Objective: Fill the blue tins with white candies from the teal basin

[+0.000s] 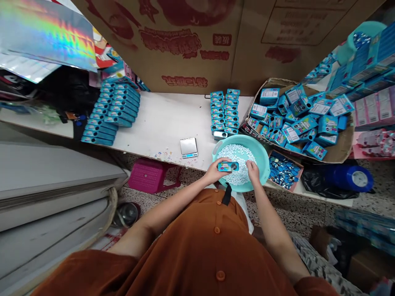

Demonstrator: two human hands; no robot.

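Note:
My left hand (pixel 212 172) is closed around a small blue tin (pixel 228 166) with a printed label, held level above the near left part of a turquoise basin (pixel 264 158). In the basin lie many small white candies or pellets (pixel 236 151). Over the basin's right side, my right hand (pixel 253 172) has its fingers curled together; whatever is between them is too small to make out. Behind the basin, two columns of similar blue tins (pixel 231 107) stand on the white table (pixel 166 119).
A digital scale (pixel 189 147) sits left of the basin. To the right are a carton of blue boxes (pixel 304 125) and a tray of shiny blue pieces (pixel 284 170). Stacked blue tins (pixel 119 107) stand left. A large cardboard box (pixel 200 49) rises behind; a magenta stool (pixel 146 174) is below.

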